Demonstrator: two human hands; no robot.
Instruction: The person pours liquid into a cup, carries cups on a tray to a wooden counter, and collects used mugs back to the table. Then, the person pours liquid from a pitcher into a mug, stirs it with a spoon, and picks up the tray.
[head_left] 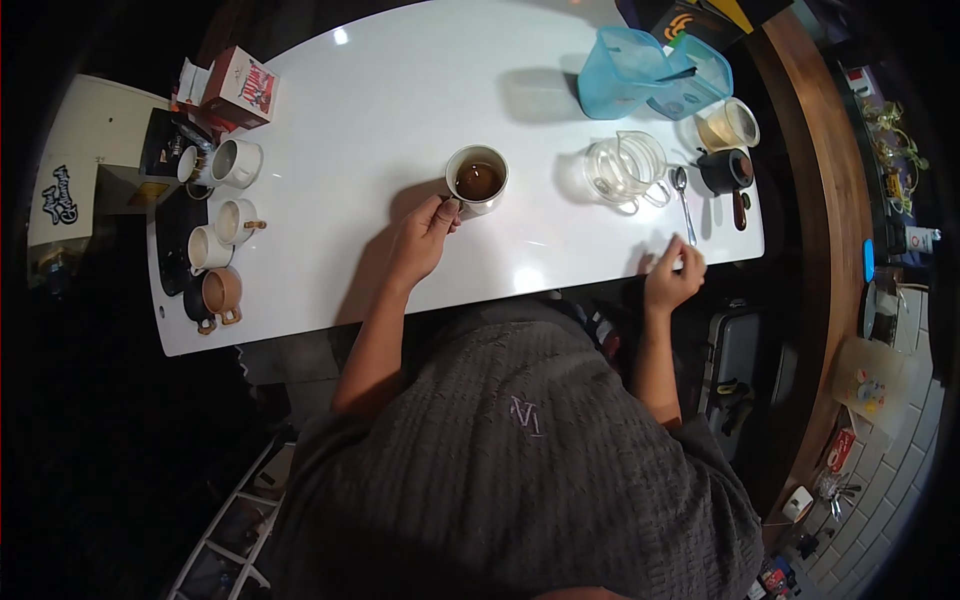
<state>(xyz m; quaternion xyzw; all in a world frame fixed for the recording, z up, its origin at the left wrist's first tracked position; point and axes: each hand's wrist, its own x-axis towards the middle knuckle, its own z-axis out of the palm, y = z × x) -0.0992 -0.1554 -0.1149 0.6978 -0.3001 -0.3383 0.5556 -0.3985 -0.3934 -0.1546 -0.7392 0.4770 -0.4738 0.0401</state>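
Observation:
A light-coloured mug [497, 207] with brown liquid in it is gripped at its handle by my left hand [425, 235], fingers closed. The mug looks upright, on or just above the white table. My right hand [675, 278] is at the table's front edge, fingers loosely bent and apart, holding nothing that I can see. Just beyond its fingertips lies a metal spoon [684, 200]; whether they touch I cannot tell. A clear glass jug [622, 168] stands to the left of the spoon.
Several cups, including a white mug [236, 164] and a brown cup [221, 291], line the left side of the white table [380, 110]. A red-and-white box [240, 88] stands behind them. Blue translucent containers [618, 75], a beige cup [728, 124] and a dark long-handled pot [724, 172] occupy the right.

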